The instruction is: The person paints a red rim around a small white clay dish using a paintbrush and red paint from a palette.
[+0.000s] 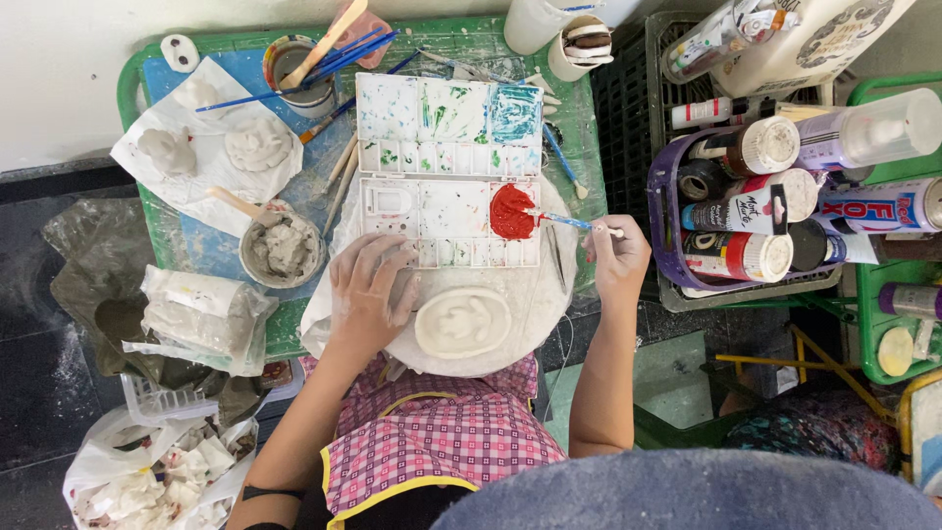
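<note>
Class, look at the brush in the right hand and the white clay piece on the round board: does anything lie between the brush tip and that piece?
Nothing visible. The brush tip sits in red paint on the palette; only palette edge and bare board separate it from the clay piece, steadied by the left hand.

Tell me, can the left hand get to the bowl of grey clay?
Probably yes. The left hand rests beside the white clay piece, and the bowl of grey clay sits just next to it with nothing between.
</note>
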